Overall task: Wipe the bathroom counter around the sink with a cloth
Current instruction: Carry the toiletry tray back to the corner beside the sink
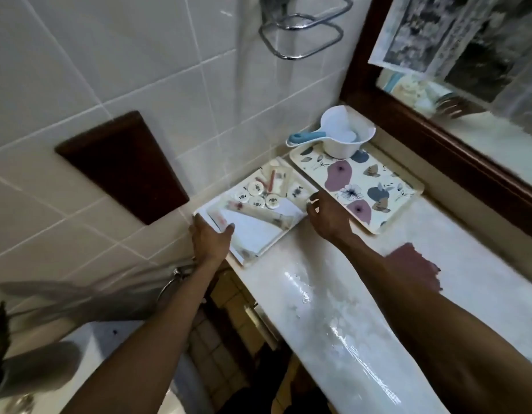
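A white tray (270, 239) of small toiletries sits at the left end of the pale, wet, glossy counter (327, 297). My left hand (209, 239) grips the tray's near left corner, thumb over the rim. My right hand (326, 215) holds the tray's right edge, fingers curled against it. A dark red cloth (414, 264) lies flat on the counter to the right of my right forearm, with neither hand on it. No sink shows in this view.
A floral tray (360, 189) lies beside the white one, with a white scoop (339, 134) with a blue handle at its far end. A wood-framed mirror (438, 135) lines the right. Tiled wall, a chrome rack (300, 28) and a dark wooden panel (121, 165) stand behind.
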`<state>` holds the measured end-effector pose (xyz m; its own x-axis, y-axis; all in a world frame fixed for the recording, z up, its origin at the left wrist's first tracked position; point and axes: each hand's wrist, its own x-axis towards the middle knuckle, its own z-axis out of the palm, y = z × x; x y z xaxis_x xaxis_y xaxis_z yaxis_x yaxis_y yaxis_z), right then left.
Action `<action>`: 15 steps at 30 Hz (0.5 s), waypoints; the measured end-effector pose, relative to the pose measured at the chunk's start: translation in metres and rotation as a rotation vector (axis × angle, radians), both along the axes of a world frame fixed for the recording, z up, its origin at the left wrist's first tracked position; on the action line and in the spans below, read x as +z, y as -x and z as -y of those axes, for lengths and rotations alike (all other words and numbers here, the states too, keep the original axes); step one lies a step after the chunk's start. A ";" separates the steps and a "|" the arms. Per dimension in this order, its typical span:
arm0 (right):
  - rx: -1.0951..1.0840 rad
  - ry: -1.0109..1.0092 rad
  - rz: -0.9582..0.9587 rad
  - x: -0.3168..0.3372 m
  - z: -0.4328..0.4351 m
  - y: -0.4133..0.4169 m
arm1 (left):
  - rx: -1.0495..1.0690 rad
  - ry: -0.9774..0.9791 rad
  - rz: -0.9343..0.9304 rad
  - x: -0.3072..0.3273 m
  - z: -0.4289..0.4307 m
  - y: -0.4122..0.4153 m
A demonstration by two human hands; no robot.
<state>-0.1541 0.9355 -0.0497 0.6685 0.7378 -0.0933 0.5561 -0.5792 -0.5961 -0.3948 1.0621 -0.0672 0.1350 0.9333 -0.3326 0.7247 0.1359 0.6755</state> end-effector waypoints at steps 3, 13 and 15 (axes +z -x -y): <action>0.027 0.022 0.010 0.000 -0.009 -0.001 | -0.081 0.051 -0.014 -0.004 0.007 -0.004; 0.007 0.119 0.029 -0.013 -0.040 -0.016 | -0.127 0.081 0.020 -0.017 -0.006 0.012; -0.008 0.151 0.016 -0.020 -0.042 -0.015 | -0.158 0.073 0.021 -0.019 -0.010 0.021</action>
